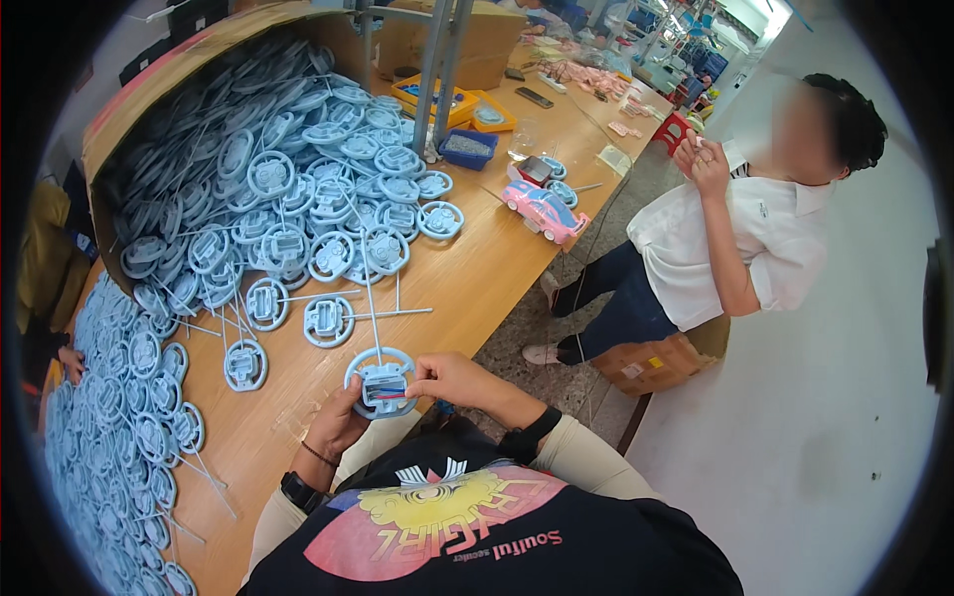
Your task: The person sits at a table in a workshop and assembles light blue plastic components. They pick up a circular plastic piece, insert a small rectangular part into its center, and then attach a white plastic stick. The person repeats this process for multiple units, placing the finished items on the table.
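Observation:
A light-blue toy steering wheel [353,368] is held just off the table's front edge, its open back turned up. My left hand [340,419] is closed round its left rim, thumb on top. Inside the recess, thin red and blue wires [388,394] run across to the right. The fingers of my right hand [452,381] are pinched together over the wheel's right side, at the end of these wires; what lies between the fingertips is hidden. A long thin light-blue rod [366,283] stretches away from the wheel's far side.
A large cardboard box [111,121] on its side spills many similar wheels [270,174] over the wooden table [298,382]. More wheels pile up at left, near another person's hand [72,364]. A pink-and-blue toy car [545,211] and a blue bin [467,149] stand farther back. A person [725,238] stands at right.

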Demonstrator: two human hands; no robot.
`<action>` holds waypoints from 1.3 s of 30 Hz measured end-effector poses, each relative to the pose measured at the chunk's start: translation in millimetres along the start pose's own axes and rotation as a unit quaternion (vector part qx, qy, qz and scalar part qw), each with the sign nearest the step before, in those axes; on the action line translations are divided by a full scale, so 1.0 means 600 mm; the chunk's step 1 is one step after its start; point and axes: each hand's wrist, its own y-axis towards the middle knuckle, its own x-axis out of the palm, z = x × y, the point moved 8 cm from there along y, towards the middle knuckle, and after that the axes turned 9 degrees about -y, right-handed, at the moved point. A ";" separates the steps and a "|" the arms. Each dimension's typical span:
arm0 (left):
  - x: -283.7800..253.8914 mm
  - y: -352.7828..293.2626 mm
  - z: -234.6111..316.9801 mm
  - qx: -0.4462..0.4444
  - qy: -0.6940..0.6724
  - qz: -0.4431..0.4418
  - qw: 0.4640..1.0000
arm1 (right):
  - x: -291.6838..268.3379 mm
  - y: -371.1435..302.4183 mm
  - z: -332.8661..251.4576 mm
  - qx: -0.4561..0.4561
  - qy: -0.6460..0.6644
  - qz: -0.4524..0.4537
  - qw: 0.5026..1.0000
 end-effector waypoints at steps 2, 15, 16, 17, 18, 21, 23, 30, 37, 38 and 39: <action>-0.006 0.000 -0.004 -0.003 -0.006 -0.005 1.000 | 0.002 0.000 -0.007 -0.002 -0.015 -0.006 1.000; -0.095 -0.002 -0.026 0.034 -0.065 0.091 0.993 | 0.028 0.015 -0.001 -0.014 -0.086 0.012 0.996; -0.094 0.004 -0.027 0.040 -0.073 0.094 0.992 | 0.023 0.016 0.006 -0.015 -0.082 0.041 0.996; -0.092 0.011 -0.027 0.046 -0.082 0.097 0.991 | 0.025 0.015 0.010 -0.002 -0.082 0.037 0.996; -0.089 0.013 -0.021 0.061 -0.082 0.107 0.989 | 0.030 0.017 0.015 0.009 -0.081 0.030 0.996; -0.081 0.006 -0.011 0.065 -0.059 0.105 0.991 | 0.021 0.023 0.018 0.020 -0.073 0.027 0.997; -0.096 0.017 -0.013 0.071 -0.065 0.116 0.989 | 0.021 0.021 0.020 0.021 -0.065 0.028 0.997; -0.084 0.018 -0.005 0.096 -0.036 0.105 0.989 | 0.018 0.016 0.022 0.016 -0.041 0.023 0.999; -0.090 0.007 0.006 0.077 0.027 0.142 0.987 | 0.023 0.020 0.016 0.015 -0.050 0.004 0.999; -0.092 0.005 0.011 0.088 0.046 0.144 0.985 | 0.025 0.022 0.009 0.011 -0.062 -0.006 0.998; -0.100 -0.002 0.019 0.102 0.066 0.153 0.981 | 0.028 0.024 0.009 0.014 -0.046 -0.014 0.999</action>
